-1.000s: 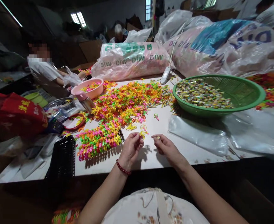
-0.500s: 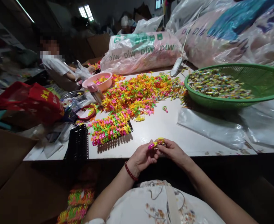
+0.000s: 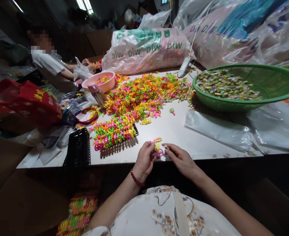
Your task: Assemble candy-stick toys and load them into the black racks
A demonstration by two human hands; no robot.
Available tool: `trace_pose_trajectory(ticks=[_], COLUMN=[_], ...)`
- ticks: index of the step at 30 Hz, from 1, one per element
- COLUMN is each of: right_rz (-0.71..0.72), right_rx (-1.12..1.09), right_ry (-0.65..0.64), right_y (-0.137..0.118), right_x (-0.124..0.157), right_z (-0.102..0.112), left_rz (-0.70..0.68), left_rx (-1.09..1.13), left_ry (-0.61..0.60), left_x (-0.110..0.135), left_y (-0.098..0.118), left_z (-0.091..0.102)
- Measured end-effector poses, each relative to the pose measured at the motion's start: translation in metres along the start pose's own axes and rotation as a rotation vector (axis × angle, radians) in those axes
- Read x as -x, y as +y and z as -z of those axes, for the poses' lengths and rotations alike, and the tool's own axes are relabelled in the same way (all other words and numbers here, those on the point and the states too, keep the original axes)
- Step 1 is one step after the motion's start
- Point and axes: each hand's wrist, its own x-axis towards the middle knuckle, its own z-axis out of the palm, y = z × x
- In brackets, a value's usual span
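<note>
My left hand (image 3: pixel 144 160) is closed near the table's front edge, pinching small yellow and pink looped plastic pieces (image 3: pixel 158 151). Just to the right, my right hand (image 3: pixel 181 160) pinches a tiny pale piece (image 3: pixel 165 146) between thumb and forefinger, slightly apart from the loops. Its exact kind is too small to make out. Left of my hands, a black rack (image 3: pixel 136 129) carries rows of bright plastic pieces standing close together. Behind it spreads a large heap of loose neon plastic pieces (image 3: pixel 139 95). One single green and pink piece (image 3: pixel 172 111) lies apart on the table.
A green mesh basket (image 3: pixel 233 102) of small mixed pieces stands at the right, behind flat clear plastic bags (image 3: pixel 215 129). At the left are a black tray (image 3: pixel 77 147), a steel bottle (image 3: pixel 99 97), a pink basin (image 3: pixel 107 86) and a red bag (image 3: pixel 24 103). A co-worker (image 3: pixel 48 65) sits beyond.
My hands have drawn slightly apart; before, they met around the pieces. The looped pieces now stay with my left hand. The whole view has shifted a little.
</note>
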Motion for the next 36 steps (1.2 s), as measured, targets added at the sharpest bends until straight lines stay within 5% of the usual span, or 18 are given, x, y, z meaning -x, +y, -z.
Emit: trace_pose_trajectory(ticks=[13, 36], right_rz=[0.017, 0.087], right_rx=[-0.169, 0.006], right_ry=[0.003, 0.115], right_y=[-0.004, -0.005], right_x=[-0.002, 0.005], right_z=[-0.008, -0.018], left_rz=[-0.253, -0.314], left_rx=[-0.305, -0.553], left_ry=[0.043, 0.130], left_x=[-0.002, -0.002], left_y=[-0.008, -0.011], left_z=[-0.002, 0.001])
